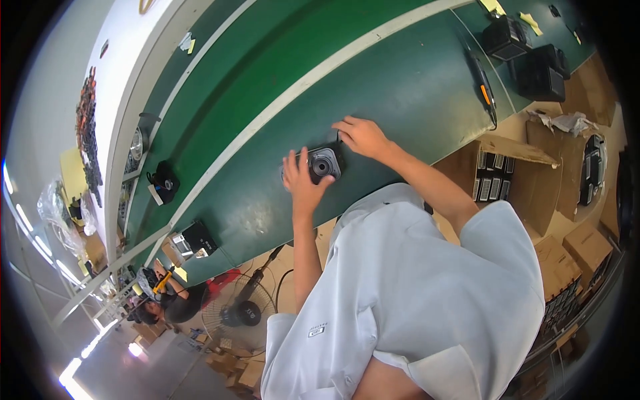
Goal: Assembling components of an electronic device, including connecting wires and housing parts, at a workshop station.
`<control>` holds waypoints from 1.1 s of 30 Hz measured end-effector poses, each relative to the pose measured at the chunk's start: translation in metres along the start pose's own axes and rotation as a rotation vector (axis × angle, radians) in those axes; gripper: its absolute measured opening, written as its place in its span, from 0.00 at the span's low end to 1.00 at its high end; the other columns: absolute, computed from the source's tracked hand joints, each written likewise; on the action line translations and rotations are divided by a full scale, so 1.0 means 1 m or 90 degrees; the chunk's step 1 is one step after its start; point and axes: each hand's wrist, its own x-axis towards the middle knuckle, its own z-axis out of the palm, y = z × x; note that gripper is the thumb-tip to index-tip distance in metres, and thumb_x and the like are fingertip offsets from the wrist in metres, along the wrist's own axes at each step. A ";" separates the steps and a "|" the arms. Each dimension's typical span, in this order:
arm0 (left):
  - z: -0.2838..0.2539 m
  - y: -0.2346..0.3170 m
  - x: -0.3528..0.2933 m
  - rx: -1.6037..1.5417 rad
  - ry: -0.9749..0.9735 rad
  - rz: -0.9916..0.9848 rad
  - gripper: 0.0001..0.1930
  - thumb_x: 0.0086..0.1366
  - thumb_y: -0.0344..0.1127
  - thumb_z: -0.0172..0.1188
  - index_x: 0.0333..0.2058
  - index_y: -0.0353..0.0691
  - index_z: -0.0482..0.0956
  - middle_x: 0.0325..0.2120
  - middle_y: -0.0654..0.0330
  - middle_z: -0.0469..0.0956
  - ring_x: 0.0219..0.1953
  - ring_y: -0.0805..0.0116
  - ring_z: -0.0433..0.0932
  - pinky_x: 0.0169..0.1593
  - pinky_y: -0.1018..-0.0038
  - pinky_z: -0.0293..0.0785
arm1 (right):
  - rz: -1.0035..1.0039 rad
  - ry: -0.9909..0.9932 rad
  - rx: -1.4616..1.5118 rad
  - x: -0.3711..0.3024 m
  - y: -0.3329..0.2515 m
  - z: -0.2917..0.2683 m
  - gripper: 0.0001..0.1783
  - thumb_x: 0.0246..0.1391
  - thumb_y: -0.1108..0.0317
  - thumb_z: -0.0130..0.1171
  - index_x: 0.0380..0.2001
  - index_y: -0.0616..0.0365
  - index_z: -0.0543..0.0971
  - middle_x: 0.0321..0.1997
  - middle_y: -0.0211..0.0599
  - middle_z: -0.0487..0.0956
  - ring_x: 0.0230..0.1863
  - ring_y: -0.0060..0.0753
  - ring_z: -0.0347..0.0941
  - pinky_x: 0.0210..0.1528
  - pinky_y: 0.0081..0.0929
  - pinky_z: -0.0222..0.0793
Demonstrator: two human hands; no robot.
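Green conveyor belting [400, 80] ran across the head view from about seven o'clock up to one o'clock, split by a pale stripe [313, 77] along its length, with a white wall beyond it at eleven o'clock.

Near the centre of the picture, a small dark camera unit [324, 164] with a round lens lay on the belt. The left hand [303, 181] sat at its eight o'clock side, fingers spread wide and laid against the unit's edge, the thumb reaching towards the lens face. The right hand [362, 137] lay at the unit's one o'clock corner, fingers half curled, the fingertips pressed down at the top edge of the unit; whether they pinched anything there could not be told. Both forearms came up from a white short-sleeved shirt [413, 293] filling the five o'clock part of the view.

Further along the belt at one o'clock stood several black boxy devices [527, 60], and a black tool with an orange band [485, 87] lay just beside them. At nine o'clock another dark unit [164, 181] rested on the belt, with one more [197, 239] at eight o'clock. Open cardboard cartons [513, 177] holding upright dark items stood at three o'clock off the belt. A floor fan [240, 310] stood at seven o'clock, near another person [167, 300] working low beside the line.
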 end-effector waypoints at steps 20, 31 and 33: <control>0.041 -0.060 0.015 -0.183 0.309 -0.496 0.18 0.70 0.45 0.52 0.28 0.35 0.76 0.27 0.44 0.79 0.30 0.40 0.79 0.35 0.50 0.76 | 0.161 0.103 -0.065 -0.002 -0.082 0.090 0.19 0.70 0.63 0.40 0.46 0.68 0.76 0.45 0.60 0.74 0.47 0.63 0.70 0.50 0.50 0.67; 0.050 -0.079 -0.053 -0.379 0.133 -0.514 0.25 0.70 0.54 0.49 0.43 0.33 0.78 0.34 0.39 0.81 0.41 0.40 0.80 0.46 0.52 0.76 | 0.063 0.150 -0.111 0.081 -0.060 0.077 0.26 0.67 0.61 0.46 0.62 0.67 0.65 0.63 0.66 0.63 0.60 0.66 0.63 0.62 0.52 0.61; 0.051 -0.087 -0.071 -0.469 -0.063 -0.289 0.26 0.70 0.54 0.49 0.38 0.32 0.80 0.32 0.40 0.81 0.40 0.42 0.81 0.46 0.57 0.77 | 0.158 0.231 -0.078 0.087 -0.042 0.087 0.25 0.67 0.59 0.47 0.57 0.70 0.69 0.58 0.64 0.69 0.57 0.62 0.68 0.60 0.52 0.63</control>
